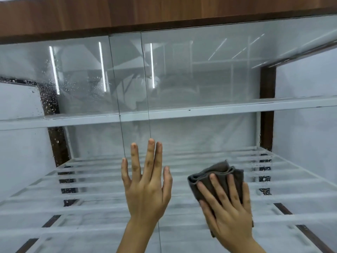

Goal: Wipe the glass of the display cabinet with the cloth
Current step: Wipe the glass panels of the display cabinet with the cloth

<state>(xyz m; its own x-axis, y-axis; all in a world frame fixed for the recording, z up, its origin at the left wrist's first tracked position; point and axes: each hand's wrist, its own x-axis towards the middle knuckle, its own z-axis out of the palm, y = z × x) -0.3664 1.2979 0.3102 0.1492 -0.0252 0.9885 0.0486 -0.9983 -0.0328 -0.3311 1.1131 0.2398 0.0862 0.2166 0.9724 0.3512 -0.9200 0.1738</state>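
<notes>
Right hand [229, 207] presses a folded grey cloth [218, 177] flat against the right glass pane [200, 73], fingers straight and spread over it, low on the pane. Left hand [145, 187] is open, fingers straight, laid against the glass near the overlap of the two sliding panes.

Risks, as judged: pressure near the bare pane edge [149, 114] could shift the panel or nick a finger; the cloth could smear rather than lift.

Left pane [73, 75] is beaded with droplets, hazy. Cloth looks soft, ruffled at its folds. White slatted shelf [182, 196] behind; wood-grain top [164, 11].
</notes>
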